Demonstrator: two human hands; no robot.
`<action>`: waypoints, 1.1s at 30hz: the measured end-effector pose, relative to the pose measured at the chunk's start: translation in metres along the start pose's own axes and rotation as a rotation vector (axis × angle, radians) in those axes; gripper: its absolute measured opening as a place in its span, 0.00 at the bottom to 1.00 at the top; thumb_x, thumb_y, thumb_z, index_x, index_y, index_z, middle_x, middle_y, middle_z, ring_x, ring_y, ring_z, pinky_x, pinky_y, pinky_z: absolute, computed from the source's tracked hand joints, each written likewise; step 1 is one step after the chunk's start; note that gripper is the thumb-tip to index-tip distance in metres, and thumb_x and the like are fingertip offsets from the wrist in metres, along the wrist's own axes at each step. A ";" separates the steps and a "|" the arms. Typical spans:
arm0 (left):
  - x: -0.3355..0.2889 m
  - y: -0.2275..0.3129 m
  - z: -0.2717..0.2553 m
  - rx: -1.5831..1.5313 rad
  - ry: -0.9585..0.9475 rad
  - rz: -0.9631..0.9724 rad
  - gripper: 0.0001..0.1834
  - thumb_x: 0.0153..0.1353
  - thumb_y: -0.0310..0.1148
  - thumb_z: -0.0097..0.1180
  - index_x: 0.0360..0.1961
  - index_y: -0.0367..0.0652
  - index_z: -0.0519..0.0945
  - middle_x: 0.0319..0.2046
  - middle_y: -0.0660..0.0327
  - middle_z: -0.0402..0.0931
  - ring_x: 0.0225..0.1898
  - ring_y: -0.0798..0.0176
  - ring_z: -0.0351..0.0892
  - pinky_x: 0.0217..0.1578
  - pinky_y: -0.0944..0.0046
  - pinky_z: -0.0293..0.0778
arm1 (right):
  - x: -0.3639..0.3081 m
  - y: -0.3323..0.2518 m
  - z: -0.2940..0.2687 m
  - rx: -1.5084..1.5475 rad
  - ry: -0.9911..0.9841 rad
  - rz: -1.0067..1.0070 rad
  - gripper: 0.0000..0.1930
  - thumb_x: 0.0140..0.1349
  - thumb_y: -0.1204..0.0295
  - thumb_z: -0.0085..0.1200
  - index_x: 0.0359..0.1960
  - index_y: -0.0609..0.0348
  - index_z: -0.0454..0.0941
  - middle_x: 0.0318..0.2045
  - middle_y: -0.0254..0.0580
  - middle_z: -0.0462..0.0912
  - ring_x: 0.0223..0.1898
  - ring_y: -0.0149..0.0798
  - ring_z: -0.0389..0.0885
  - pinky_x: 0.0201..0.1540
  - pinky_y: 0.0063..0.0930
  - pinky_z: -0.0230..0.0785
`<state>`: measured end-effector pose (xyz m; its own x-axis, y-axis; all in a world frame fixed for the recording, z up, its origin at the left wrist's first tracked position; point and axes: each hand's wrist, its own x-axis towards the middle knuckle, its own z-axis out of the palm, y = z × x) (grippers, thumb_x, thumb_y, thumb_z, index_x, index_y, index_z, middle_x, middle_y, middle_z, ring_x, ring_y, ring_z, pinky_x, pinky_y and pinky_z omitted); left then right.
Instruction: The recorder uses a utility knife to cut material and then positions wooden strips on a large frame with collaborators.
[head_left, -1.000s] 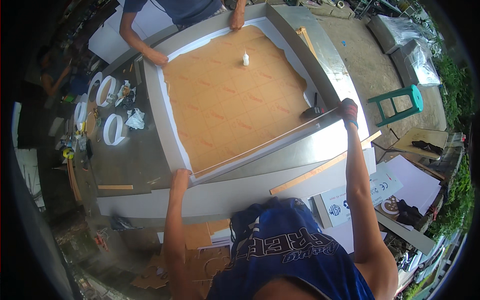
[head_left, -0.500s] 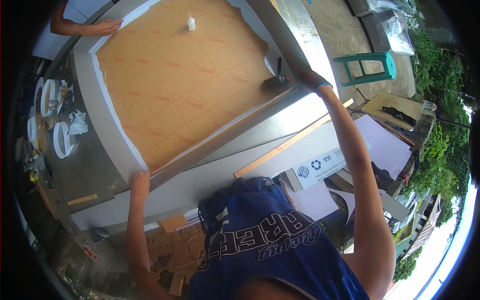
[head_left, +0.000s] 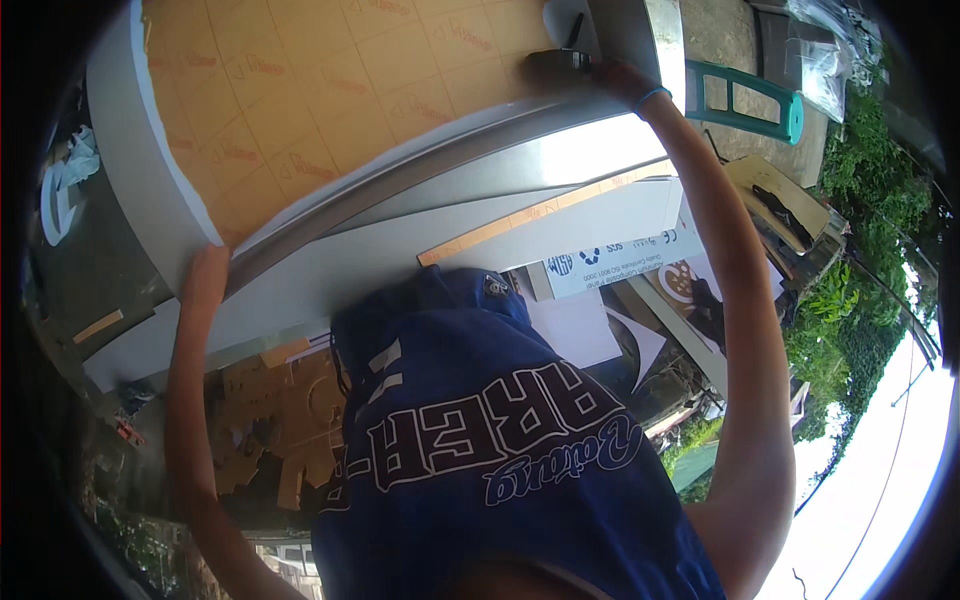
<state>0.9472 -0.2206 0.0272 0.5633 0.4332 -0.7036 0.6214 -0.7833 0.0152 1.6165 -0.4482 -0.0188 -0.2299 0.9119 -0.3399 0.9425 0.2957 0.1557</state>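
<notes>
A large shallow grey panel box (head_left: 135, 120) with raised sides lies before me, its inside covered with orange-brown printed film (head_left: 330, 90). A ragged white edging runs along the seam between film and sides. My left hand (head_left: 205, 275) is closed round the near left corner, the fingertips partly hidden. At the near right corner, my right hand (head_left: 622, 86) is closed over the rim, its fingers dark and blurred. Close beside it, inside the box, sits a blurred black object (head_left: 556, 68), its kind unclear. A thin dark stick-like tool (head_left: 575, 30) lies just beyond that.
Under the box is a metal-topped table (head_left: 470, 185) bearing a long grey strip (head_left: 590, 215) and an orange-edged strip (head_left: 530, 212). White offcuts (head_left: 570, 325) lie below on the right. A green stool (head_left: 790, 115) stands at far right; a white ring (head_left: 58, 205) lies left.
My view has shifted, so the box sits higher in it. Another person's hand and a small white bottle have left the picture. Both my hands stay at the same corners.
</notes>
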 end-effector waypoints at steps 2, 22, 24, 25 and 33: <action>0.000 0.011 -0.022 -0.016 0.017 -0.017 0.10 0.60 0.26 0.44 0.33 0.36 0.79 0.32 0.44 0.76 0.39 0.40 0.77 0.40 0.47 0.72 | -0.008 0.015 -0.004 -0.020 0.011 -0.108 0.08 0.61 0.76 0.47 0.36 0.65 0.78 0.27 0.49 0.83 0.31 0.43 0.84 0.33 0.33 0.79; -0.014 -0.012 -0.009 -0.149 -0.048 0.066 0.11 0.62 0.26 0.41 0.37 0.37 0.78 0.37 0.46 0.74 0.43 0.43 0.73 0.44 0.51 0.69 | -0.004 0.028 -0.002 0.138 -0.358 -0.064 0.11 0.65 0.69 0.46 0.44 0.57 0.78 0.34 0.51 0.83 0.33 0.49 0.83 0.38 0.39 0.78; -0.018 -0.002 -0.029 -0.158 -0.070 0.041 0.11 0.61 0.26 0.42 0.35 0.36 0.78 0.36 0.45 0.75 0.42 0.43 0.75 0.44 0.50 0.70 | 0.010 0.018 -0.011 0.196 -0.582 0.081 0.11 0.65 0.65 0.47 0.43 0.55 0.78 0.36 0.50 0.82 0.35 0.49 0.82 0.41 0.40 0.76; -0.026 0.003 -0.035 -0.142 -0.034 0.041 0.11 0.61 0.26 0.42 0.35 0.35 0.79 0.36 0.44 0.76 0.42 0.43 0.76 0.44 0.50 0.71 | 0.006 0.030 -0.001 0.273 -0.600 0.095 0.11 0.64 0.63 0.49 0.39 0.55 0.78 0.34 0.48 0.82 0.34 0.48 0.81 0.40 0.40 0.74; -0.005 0.008 -0.031 -0.047 -0.147 0.058 0.11 0.57 0.25 0.49 0.38 0.40 0.82 0.32 0.44 0.77 0.39 0.44 0.78 0.40 0.50 0.73 | -0.012 0.045 0.022 0.512 -0.704 0.198 0.16 0.64 0.57 0.49 0.29 0.55 0.80 0.28 0.44 0.82 0.31 0.45 0.79 0.38 0.38 0.69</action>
<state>0.9657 -0.2151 0.0529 0.5149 0.3155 -0.7971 0.6169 -0.7820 0.0891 1.6669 -0.4522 -0.0287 -0.0083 0.4966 -0.8680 0.9807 -0.1656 -0.1040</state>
